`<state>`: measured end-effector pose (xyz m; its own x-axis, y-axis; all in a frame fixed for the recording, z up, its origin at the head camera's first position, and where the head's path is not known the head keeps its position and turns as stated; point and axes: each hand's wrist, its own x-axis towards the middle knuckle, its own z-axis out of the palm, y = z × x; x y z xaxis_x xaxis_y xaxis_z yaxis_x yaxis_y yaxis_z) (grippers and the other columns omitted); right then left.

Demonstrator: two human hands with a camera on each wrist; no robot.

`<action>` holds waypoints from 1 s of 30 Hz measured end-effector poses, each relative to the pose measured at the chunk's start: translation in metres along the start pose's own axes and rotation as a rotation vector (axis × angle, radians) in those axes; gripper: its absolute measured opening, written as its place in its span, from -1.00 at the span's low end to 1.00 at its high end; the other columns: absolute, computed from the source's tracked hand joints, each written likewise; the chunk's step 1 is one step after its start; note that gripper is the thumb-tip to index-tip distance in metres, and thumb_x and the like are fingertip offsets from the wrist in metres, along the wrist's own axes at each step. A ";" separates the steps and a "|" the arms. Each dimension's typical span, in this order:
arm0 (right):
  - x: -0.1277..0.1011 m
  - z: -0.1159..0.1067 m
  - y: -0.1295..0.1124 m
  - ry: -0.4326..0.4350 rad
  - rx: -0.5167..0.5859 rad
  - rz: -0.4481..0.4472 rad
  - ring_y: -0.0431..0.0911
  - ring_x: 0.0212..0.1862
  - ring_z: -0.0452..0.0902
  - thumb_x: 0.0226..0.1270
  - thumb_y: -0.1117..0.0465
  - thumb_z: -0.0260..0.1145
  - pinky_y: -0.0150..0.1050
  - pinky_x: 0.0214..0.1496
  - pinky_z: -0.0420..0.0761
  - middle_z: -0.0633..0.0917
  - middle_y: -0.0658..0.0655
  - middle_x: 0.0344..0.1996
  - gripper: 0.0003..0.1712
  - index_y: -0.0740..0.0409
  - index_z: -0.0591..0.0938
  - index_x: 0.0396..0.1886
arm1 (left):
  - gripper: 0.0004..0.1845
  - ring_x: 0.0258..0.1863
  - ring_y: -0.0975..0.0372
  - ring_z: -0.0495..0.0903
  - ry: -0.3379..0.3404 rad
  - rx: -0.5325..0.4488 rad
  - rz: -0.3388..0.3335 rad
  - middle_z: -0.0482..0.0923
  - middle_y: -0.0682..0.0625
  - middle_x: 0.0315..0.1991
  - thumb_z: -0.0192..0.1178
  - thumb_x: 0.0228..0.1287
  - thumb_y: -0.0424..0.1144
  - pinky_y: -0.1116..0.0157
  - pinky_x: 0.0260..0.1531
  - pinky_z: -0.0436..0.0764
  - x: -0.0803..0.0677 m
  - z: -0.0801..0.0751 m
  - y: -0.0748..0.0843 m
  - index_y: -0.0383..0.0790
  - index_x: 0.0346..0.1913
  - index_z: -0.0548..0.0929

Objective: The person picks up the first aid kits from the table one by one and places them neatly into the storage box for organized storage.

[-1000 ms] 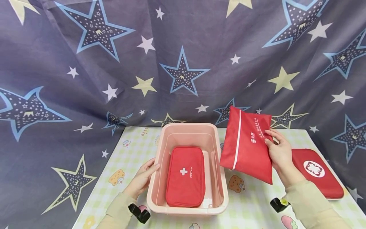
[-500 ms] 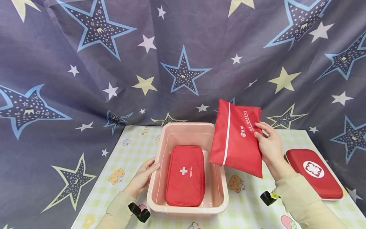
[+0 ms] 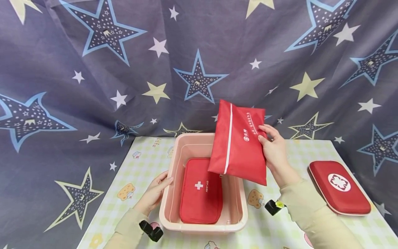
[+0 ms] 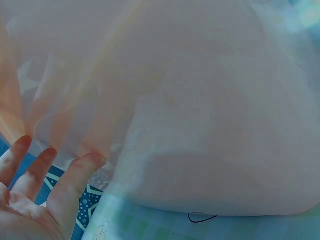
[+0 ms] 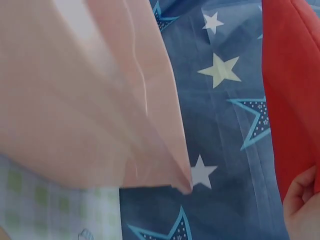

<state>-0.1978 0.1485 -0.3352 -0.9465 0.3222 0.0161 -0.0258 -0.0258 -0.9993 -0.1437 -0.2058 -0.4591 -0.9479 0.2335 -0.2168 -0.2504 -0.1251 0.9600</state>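
Note:
My right hand (image 3: 273, 145) pinches the right edge of a flat red zip pouch (image 3: 239, 141) with a white zipper and white print. The pouch is held up, tilted, over the right side of a pink plastic basin (image 3: 202, 227). Inside the basin lies a red first aid bag (image 3: 199, 204) with a white cross; the pouch hides its upper right corner. My left hand (image 3: 155, 192) rests against the basin's left side, its fingers extended along the wall (image 4: 225, 125) in the left wrist view. In the right wrist view, the red pouch (image 5: 292, 100) hangs beside the basin's wall (image 5: 100, 125).
A hard red case (image 3: 340, 186) with a round white emblem lies at the table's right edge. A checked cloth (image 3: 124, 214) with cartoon prints covers the table. Behind it hangs a dark curtain (image 3: 140, 45) with stars.
My right hand has carried the red pouch leftward and a little upward, from beside the basin to over its right rim. The hard case is now fully uncovered. My left hand has stayed put.

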 end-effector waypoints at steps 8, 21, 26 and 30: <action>0.000 0.028 0.000 -0.009 0.062 0.033 -0.15 0.12 0.35 0.32 0.49 0.07 -0.56 -0.23 0.51 0.36 0.04 0.29 -0.54 0.30 0.49 0.21 | -0.40 0.00 0.26 0.54 0.016 0.000 -0.004 0.36 -0.19 0.19 -0.04 0.42 -0.27 0.31 -0.01 0.59 -0.001 0.001 0.002 -0.37 0.44 0.08; -0.008 0.081 0.014 -0.014 0.171 0.069 -0.01 0.26 0.28 0.29 0.52 0.08 -0.05 0.20 0.49 0.37 0.10 0.31 -0.56 0.29 0.54 0.17 | -0.40 -0.05 0.27 0.55 0.020 -0.004 0.005 0.44 -0.07 0.07 -0.03 0.41 -0.28 0.31 -0.04 0.60 0.001 0.000 -0.001 -0.40 0.42 0.09; -0.013 0.093 0.026 -0.018 0.173 0.083 0.02 0.25 0.32 0.29 0.51 0.09 -0.02 0.24 0.46 0.38 0.12 0.28 -0.57 0.30 0.55 0.15 | -0.40 -0.03 0.30 0.53 0.027 0.002 -0.002 0.44 -0.04 0.09 -0.03 0.41 -0.27 0.35 -0.03 0.58 0.002 0.001 -0.002 -0.38 0.42 0.10; -0.015 0.096 0.038 -0.023 0.124 0.058 0.02 0.25 0.33 0.25 0.54 0.10 -0.11 0.22 0.48 0.42 0.16 0.25 -0.57 0.33 0.57 0.12 | -0.42 -0.04 0.33 0.53 0.030 -0.001 -0.005 0.49 0.08 0.02 -0.03 0.41 -0.28 0.38 -0.02 0.57 0.003 0.001 -0.002 -0.37 0.41 0.12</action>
<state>-0.2153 0.0514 -0.3699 -0.9545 0.2955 -0.0395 -0.0092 -0.1614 -0.9868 -0.1456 -0.2038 -0.4615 -0.9522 0.2048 -0.2267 -0.2552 -0.1251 0.9588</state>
